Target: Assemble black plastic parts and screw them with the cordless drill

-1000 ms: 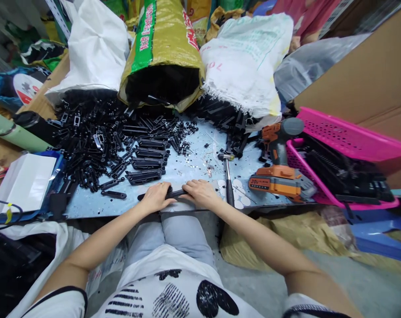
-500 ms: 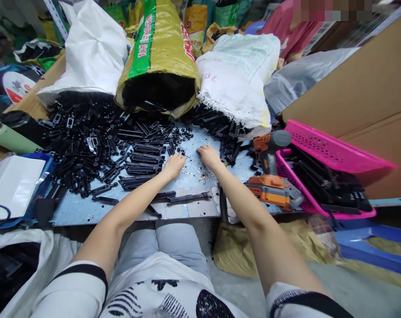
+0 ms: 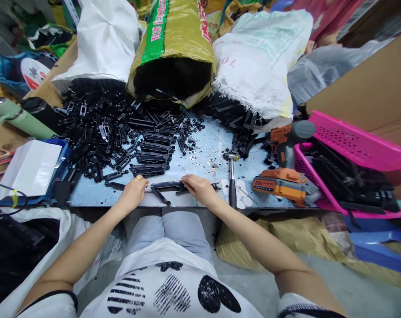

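Note:
My left hand (image 3: 133, 191) and my right hand (image 3: 198, 188) rest at the near edge of a light blue work table (image 3: 203, 152). Between them lies a long black plastic bar (image 3: 165, 185), each hand closed on one end of it. A shorter black piece (image 3: 161, 197) sticks out at an angle just below the bar. A ring shows on my left hand. A heap of black plastic parts (image 3: 101, 128) covers the table's left and far side, with stacked bars (image 3: 149, 158) just beyond my hands.
A small hammer (image 3: 232, 176) lies right of my right hand, then an orange cordless drill (image 3: 283, 170) and a pink basket (image 3: 349, 176) of black parts. Three open sacks (image 3: 174, 48) lie at the back. A white box (image 3: 30, 170) and green bottle (image 3: 18, 121) sit left.
Half a second ago both hands reached out to the loose parts mid-table. They have drawn back to the near edge and now grip the long black bar at its ends.

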